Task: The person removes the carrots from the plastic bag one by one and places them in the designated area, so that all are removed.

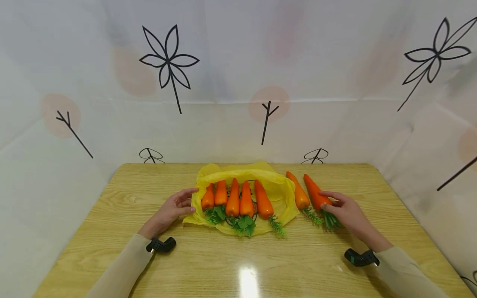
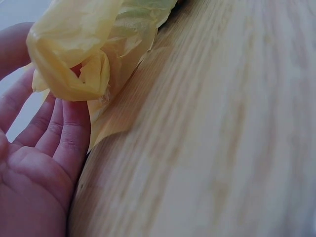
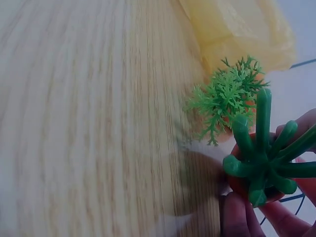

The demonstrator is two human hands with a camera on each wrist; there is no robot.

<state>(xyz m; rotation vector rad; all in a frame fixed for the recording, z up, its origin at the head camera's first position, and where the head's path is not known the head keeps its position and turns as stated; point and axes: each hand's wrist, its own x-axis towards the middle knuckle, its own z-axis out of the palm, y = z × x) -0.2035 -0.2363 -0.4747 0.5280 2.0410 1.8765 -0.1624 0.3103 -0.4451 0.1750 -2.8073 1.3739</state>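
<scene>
Several toy carrots [image 1: 233,198] with green tops lie side by side in the mouth of a yellow plastic bag [image 1: 285,194]. My left hand [image 1: 172,211] holds the bag's left edge, thumb and fingers on either side of the thin plastic [image 2: 69,54]. At the right, my right hand [image 1: 348,213] grips a toy carrot [image 1: 314,191] around its thick end, its tip pointing away from me. Thick dark green stalks [image 3: 261,158] stick out of this carrot toward the wrist camera. Another carrot [image 1: 297,190] with feathery leaves [image 3: 229,96] lies between it and the bag.
Everything lies on a light wood-grain table [image 1: 208,265]. A pale cloth [image 1: 223,132] printed with black plant outlines hangs behind the table and along its sides. Each wrist wears a black camera band [image 1: 161,245].
</scene>
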